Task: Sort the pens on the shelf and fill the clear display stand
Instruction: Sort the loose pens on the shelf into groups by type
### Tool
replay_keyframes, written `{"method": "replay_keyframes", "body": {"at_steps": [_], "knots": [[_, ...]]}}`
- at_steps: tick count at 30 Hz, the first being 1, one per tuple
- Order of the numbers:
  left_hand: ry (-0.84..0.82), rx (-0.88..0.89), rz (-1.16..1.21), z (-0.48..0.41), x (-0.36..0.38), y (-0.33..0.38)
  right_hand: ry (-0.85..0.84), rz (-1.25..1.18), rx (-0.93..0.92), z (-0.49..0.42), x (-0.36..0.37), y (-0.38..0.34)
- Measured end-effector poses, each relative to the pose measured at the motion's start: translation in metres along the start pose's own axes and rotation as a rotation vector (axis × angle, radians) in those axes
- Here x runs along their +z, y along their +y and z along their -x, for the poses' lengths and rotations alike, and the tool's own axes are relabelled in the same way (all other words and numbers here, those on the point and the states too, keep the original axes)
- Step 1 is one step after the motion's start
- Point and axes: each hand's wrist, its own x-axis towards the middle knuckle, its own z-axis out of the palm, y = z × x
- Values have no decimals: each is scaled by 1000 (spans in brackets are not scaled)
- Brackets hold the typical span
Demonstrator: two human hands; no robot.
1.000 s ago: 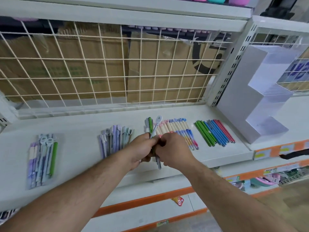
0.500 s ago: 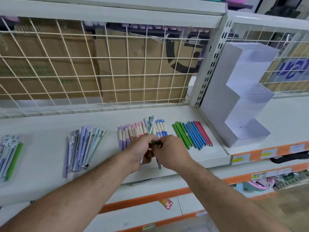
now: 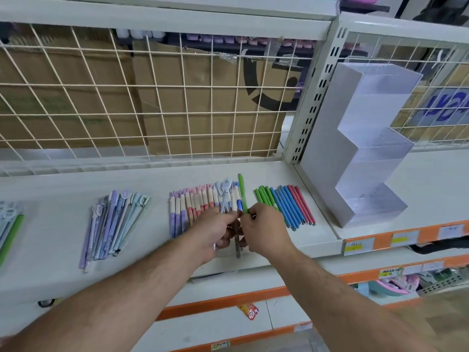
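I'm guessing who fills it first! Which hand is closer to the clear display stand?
Right. The right hand, pinching a green pen, is just left of the clear display stand. The left hand, gripping a pen bundle, is farther left.

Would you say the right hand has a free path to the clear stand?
Probably yes: holding a green pen, the right hand has only a flat row of pens between it and the stand to its right.

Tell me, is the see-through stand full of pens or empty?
Empty. The clear display stand shows only bare frosted steps; pens lie on the shelf or are held by the left hand and right hand.
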Motion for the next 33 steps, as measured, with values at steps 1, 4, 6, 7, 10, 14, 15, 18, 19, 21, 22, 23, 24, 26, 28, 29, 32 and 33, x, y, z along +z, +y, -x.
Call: {"method": "replay_keyframes", "body": {"at_steps": [1,4,6,7,10,14,15,18,19,21,22,23,24,26,28,29,32,33], "knots": [[15,-9,9,-2,-1,1,21,-6,17,-3,-2,4],[57,-37,12,-7,-7,3,117,138,64,-16,-14,20],[59,-33,15,-8,-10,4,176,236,111,-27,-23,32],[57,-31,20,-9,-12,4,192,270,131,-31,-26,37],[56,-40,20,-12,-14,1,225,300,149,-40,-27,50],[49,-39,30,-15,-16,0,304,240,141,-44,-25,54],[47,-40,34,-15,-17,1,311,262,145,-44,-24,55],[43,-45,43,-15,-17,4,291,376,135,-45,-24,58],[41,-48,45,-15,-17,4,274,407,132,-45,-24,57],[39,-53,46,-14,-18,6,235,454,126,-45,-24,56],[39,-57,44,-14,-18,6,223,475,117,-45,-23,55],[38,-60,43,-13,-18,6,219,492,103,-45,-23,55],[34,-62,43,-13,-19,7,221,506,88,-44,-22,55],[31,-64,43,-13,-20,8,230,515,66,-43,-21,55],[32,-66,41,-12,-21,8,247,495,35,-44,-20,55],[31,-66,40,-13,-22,8,253,486,6,-44,-18,54],[34,-65,35,-12,-25,9,226,517,-117,-43,-9,49],[36,-65,31,-12,-27,9,200,539,-133,-43,-5,47]]}}
